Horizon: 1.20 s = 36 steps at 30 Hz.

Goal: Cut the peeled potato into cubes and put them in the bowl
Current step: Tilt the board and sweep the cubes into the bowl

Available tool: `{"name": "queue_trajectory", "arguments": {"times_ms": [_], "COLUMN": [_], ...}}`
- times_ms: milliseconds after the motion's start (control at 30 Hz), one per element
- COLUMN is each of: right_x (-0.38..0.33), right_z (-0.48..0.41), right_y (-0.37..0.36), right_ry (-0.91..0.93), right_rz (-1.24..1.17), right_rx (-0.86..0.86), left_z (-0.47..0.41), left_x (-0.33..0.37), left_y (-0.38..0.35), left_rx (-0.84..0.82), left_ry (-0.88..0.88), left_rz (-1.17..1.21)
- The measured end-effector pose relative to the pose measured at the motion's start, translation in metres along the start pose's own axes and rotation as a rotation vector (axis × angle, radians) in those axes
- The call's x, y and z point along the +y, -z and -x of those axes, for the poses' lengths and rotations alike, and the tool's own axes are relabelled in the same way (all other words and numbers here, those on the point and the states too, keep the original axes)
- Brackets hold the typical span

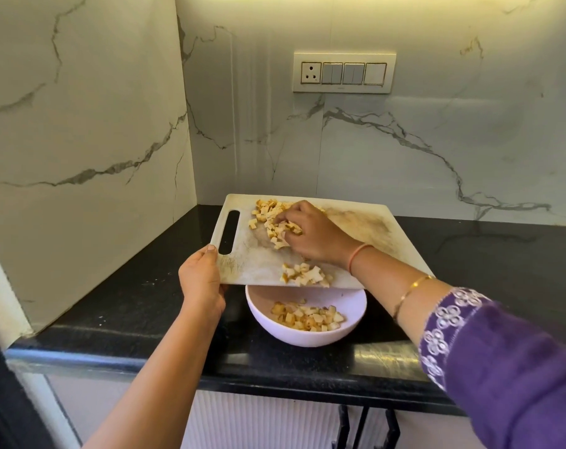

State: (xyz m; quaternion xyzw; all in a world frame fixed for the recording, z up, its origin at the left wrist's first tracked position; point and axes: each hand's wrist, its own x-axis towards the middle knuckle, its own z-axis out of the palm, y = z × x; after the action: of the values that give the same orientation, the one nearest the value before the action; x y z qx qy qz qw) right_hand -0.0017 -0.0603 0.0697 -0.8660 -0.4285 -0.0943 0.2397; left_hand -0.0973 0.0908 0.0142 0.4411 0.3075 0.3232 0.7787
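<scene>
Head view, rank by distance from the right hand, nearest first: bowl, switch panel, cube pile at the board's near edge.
1. Cube pile, at the board's near edge, just below the right hand.
2. Bowl, beneath that edge.
3. Switch panel, high on the wall behind.

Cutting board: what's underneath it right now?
A pale bowl on the black counter, below the near edge of the board, holding potato cubes. Its far rim and the counter behind are covered. The left hand grips the board's corner, fingers underneath hidden.
</scene>
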Motion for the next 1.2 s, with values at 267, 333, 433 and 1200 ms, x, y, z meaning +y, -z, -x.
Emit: {"name": "queue_trajectory", "arguments": {"times_ms": [267, 333, 433, 1200], "right_x": [-0.002, -0.002, -0.001, 0.019], "right_z": [-0.002, 0.007, 0.025, 0.036], "right_y": [-0.01, -0.009, -0.01, -0.008], "right_ry": [0.023, 0.072, 0.117, 0.02], "right_rz": [0.253, 0.274, 0.243, -0.151], "right_rx": [-0.084, -0.08, -0.069, -0.109], "left_z": [-0.002, -0.003, -0.003, 0.0], "left_x": [0.004, 0.005, 0.005, 0.006], "left_y": [0.004, 0.003, 0.001, -0.001], "left_rx": [0.003, -0.003, -0.009, -0.04], "left_ry": [-0.033, -0.036, -0.041, -0.077], "left_rz": [0.002, 0.01, -0.002, -0.022]}}
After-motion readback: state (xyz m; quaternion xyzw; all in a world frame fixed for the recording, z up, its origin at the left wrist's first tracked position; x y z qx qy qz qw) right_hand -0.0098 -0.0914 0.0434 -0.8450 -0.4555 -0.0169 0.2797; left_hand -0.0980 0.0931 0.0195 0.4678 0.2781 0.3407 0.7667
